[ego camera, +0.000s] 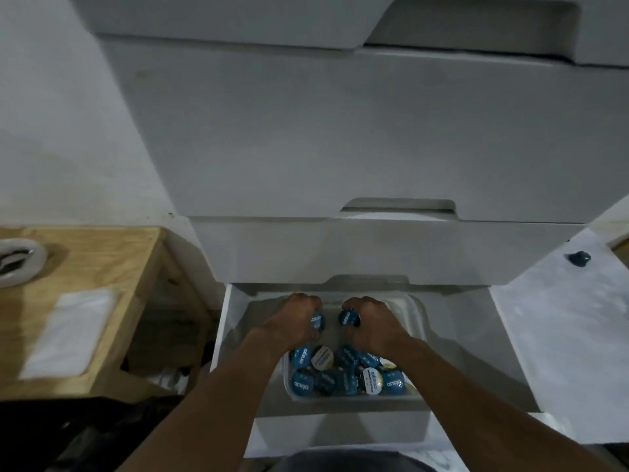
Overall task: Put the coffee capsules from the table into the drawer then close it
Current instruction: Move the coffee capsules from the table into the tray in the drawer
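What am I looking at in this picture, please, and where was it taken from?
There is no machine here. A camera worn on a person's head looks down at their two bare arms. Both reach into an open white drawer, the lowest in a white drawer unit. The left hand grips a blue capsule, and the right hand grips a second capsule. Nearer the camera, a clear tub in the drawer holds many more capsules. At the left stands a wooden table with a white sheet on it. At the right, a small dark object, perhaps a capsule, lies on a white surface.
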A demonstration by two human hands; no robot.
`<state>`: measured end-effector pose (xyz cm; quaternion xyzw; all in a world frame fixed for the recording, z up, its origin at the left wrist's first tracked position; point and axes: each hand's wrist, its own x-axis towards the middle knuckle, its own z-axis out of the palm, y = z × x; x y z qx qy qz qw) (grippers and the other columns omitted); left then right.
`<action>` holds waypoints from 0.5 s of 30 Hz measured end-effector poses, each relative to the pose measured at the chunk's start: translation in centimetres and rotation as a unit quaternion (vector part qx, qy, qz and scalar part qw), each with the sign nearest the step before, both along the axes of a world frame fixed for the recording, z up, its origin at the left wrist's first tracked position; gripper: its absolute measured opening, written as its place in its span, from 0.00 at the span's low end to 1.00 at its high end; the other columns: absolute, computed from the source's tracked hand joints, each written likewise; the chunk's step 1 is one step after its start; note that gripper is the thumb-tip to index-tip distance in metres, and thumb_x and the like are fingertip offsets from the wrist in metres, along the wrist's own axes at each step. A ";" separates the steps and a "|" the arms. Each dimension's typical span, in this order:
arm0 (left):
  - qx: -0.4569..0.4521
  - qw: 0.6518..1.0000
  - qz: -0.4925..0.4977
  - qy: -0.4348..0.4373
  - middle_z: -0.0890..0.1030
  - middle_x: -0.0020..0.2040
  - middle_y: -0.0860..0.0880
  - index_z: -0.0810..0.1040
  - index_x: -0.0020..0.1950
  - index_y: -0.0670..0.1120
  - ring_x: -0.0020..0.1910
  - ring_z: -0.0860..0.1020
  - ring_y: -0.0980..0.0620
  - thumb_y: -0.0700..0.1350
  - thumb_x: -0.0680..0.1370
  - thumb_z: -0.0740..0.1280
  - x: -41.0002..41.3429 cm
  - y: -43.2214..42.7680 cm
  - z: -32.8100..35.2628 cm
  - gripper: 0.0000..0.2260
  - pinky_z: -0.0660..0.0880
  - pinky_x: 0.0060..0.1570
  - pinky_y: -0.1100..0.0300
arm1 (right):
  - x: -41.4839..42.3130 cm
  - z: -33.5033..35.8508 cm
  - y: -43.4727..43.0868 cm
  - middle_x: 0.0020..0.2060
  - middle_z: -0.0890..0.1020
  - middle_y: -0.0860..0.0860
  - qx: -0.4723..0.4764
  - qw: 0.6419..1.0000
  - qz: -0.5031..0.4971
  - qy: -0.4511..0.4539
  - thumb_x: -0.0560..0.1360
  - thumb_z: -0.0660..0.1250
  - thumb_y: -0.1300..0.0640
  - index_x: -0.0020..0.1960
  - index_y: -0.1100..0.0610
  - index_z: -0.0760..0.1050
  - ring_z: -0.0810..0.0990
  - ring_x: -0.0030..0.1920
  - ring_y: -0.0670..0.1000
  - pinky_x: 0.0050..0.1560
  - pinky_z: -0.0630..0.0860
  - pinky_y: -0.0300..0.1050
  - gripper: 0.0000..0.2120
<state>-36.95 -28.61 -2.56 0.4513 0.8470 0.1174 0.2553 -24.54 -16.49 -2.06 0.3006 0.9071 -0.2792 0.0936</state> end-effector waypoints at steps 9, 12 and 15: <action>-0.010 1.000 0.026 -0.011 0.80 0.56 0.42 0.79 0.59 0.43 0.54 0.78 0.46 0.45 0.75 0.68 0.2 0.7 0.5 0.13 0.75 0.55 0.58 | -0.2 -0.3 1.3 0.61 0.77 0.53 -0.047 0.999 -0.012 0.017 0.75 0.66 0.54 0.64 0.50 0.74 0.77 0.58 0.53 0.56 0.70 0.37 0.18; -0.031 0.999 0.018 -0.001 0.82 0.54 0.43 0.80 0.56 0.45 0.51 0.79 0.46 0.45 0.76 0.68 0.1 1.1 0.8 0.10 0.75 0.53 0.59 | -0.2 -0.3 1.6 0.61 0.77 0.53 -0.042 0.999 -0.001 0.018 0.76 0.64 0.58 0.63 0.50 0.75 0.76 0.59 0.53 0.59 0.71 0.39 0.15; -0.048 0.998 0.012 0.027 0.82 0.54 0.43 0.80 0.56 0.45 0.52 0.79 0.46 0.45 0.75 0.68 0.1 1.4 1.2 0.10 0.76 0.53 0.58 | -0.3 -0.3 1.7 0.58 0.79 0.53 -0.051 0.999 -0.002 0.014 0.76 0.63 0.60 0.62 0.50 0.75 0.77 0.57 0.53 0.54 0.70 0.36 0.16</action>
